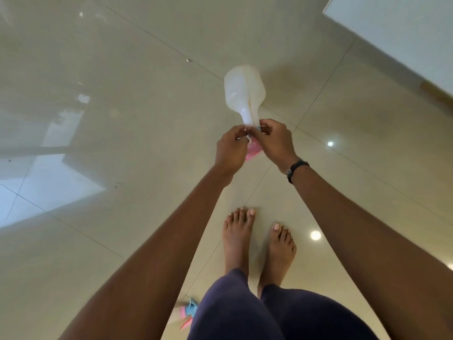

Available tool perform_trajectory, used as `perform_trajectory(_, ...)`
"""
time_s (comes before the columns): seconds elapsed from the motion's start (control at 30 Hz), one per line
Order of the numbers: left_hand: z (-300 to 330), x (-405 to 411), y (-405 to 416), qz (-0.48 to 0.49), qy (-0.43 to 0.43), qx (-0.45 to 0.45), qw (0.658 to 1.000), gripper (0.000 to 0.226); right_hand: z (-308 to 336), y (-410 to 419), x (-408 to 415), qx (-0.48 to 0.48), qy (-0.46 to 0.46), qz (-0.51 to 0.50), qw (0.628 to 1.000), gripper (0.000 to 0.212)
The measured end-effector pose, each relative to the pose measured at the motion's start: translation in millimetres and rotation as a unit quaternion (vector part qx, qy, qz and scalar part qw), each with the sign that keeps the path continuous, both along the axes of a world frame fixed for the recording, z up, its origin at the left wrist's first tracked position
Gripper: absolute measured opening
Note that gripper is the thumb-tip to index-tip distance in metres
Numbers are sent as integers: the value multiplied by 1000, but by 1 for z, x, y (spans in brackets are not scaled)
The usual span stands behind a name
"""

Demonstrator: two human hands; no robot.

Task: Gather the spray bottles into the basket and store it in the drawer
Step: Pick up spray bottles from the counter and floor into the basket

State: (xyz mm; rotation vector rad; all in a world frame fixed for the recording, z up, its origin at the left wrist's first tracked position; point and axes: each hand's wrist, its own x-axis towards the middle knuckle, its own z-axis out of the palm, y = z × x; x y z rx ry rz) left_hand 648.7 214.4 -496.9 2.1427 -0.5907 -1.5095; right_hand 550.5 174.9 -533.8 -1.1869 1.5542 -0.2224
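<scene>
You hold a translucent white spray bottle (244, 95) out in front of you with both hands, above the glossy tiled floor (122, 69). Your left hand (230, 150) and right hand (274, 143) pinch together at its neck, each grip clenched on the bottle right where the neck meets the pink trigger head (252, 152) (the head is mostly hidden beneath your fingers). The bottle's long axis runs away from you: body at the far end, head nearest your wrists. Both hands sit equally close to it, so either could carry it alone. A second spray head, pink and blue (188, 311), peeks out beside your left leg, low on the floor. Neither basket nor drawer is in view, so you likely need to turn and find the basket before lowering this bottle in.
</scene>
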Motion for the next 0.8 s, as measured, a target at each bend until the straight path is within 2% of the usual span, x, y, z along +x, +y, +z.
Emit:
perform_trajectory(0.17,71,-14,-2,-41,-24,-38,998,42,90,5,-9,-74,46,-58,995,27)
perform_trajectory(0.27,125,-16,-9,-82,-78,-91,989,46,157,0,-14,-102,80,-88,988,24)
perform_trajectory(0.4,198,-16,-27,-209,-192,-197,938,60,253,-8,-21,-151,116,-97,977,26)
perform_trajectory(0.5,251,-19,-47,-291,-251,-258,886,57,326,-18,-27,-209,148,-107,961,32)
perform_trajectory(0.57,283,-24,-63,-324,-252,-298,862,52,369,-26,-31,-246,165,-114,948,34)
perform_trajectory(0.67,331,-36,-84,-327,-247,-345,844,44,422,-39,-38,-289,190,-127,930,36)
perform_trajectory(0.8,382,-59,-106,-295,-183,-364,864,45,476,-61,-50,-333,202,-158,907,35)
